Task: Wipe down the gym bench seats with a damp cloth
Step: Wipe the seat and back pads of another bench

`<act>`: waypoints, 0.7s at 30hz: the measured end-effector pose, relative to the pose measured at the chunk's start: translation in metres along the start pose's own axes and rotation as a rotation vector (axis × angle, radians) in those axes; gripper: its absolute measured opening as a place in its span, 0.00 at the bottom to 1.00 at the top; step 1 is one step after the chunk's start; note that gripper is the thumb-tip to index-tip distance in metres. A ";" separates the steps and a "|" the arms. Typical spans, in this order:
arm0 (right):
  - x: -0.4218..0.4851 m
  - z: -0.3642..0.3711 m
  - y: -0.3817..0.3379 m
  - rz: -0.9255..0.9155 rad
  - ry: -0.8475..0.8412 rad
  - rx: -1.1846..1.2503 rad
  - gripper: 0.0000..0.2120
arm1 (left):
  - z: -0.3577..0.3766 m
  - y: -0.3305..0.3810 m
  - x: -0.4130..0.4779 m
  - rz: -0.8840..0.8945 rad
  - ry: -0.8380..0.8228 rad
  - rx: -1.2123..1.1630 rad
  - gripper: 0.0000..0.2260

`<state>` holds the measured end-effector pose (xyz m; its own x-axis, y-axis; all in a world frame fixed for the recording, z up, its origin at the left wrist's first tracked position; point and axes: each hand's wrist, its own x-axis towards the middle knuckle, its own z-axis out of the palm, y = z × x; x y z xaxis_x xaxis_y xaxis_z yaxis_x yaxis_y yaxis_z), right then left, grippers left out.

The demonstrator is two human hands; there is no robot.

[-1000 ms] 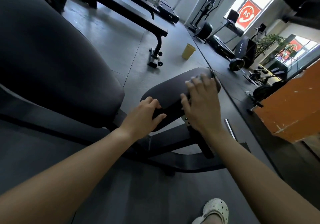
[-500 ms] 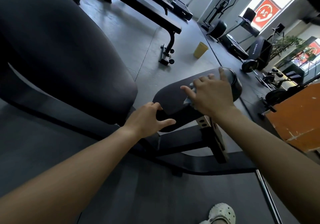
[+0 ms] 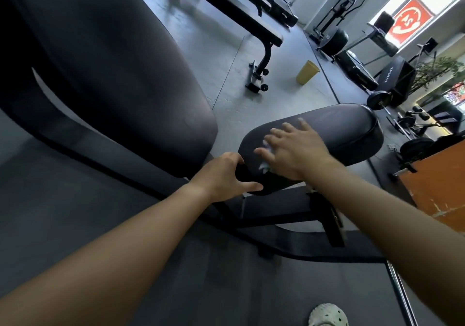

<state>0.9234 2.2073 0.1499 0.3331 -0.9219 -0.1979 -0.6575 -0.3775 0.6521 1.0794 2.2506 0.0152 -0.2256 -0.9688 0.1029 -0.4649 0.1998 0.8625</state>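
One wide-angle camera on the person's head looks forward and down, tilted, close above the bench seat (image 3: 339, 129).

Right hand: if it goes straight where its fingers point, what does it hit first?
The right hand, flat on the cloth, points across the seat pad. It would meet only more pad, then slip off the edge over floor; the way looks free, though depth is unclear.

The seat pad (image 3: 339, 127) is black, smooth, leather-like upholstery with a soft sheen; the backrest pad (image 3: 113, 74) looks duller. The cloth (image 3: 264, 167) is pale, crumpled fabric. The bench frame (image 3: 276, 215) is matt black metal. The floor (image 3: 201, 48) is dull grey, faintly mottled matting.
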 end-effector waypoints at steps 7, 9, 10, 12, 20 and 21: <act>0.003 -0.008 0.005 0.132 -0.060 -0.033 0.36 | 0.001 0.003 -0.004 -0.010 0.013 -0.016 0.31; 0.000 -0.001 -0.016 0.119 -0.057 -0.014 0.42 | 0.002 0.002 -0.003 -0.033 0.008 -0.006 0.34; -0.001 0.003 -0.027 0.094 -0.056 -0.017 0.43 | 0.003 0.001 -0.001 -0.041 0.005 0.002 0.35; -0.001 0.011 -0.044 0.038 -0.049 -0.022 0.42 | 0.004 -0.002 0.000 -0.041 -0.002 0.012 0.36; -0.012 0.000 -0.005 0.018 0.011 -0.011 0.27 | 0.013 0.000 0.001 0.019 -0.014 0.076 0.32; -0.015 -0.003 0.006 0.060 0.032 -0.024 0.27 | 0.014 0.000 0.000 0.033 -0.018 0.089 0.33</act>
<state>0.9163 2.2191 0.1585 0.3155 -0.9393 -0.1349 -0.6608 -0.3194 0.6792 1.0669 2.2526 0.0083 -0.2571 -0.9588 0.1211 -0.5307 0.2448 0.8114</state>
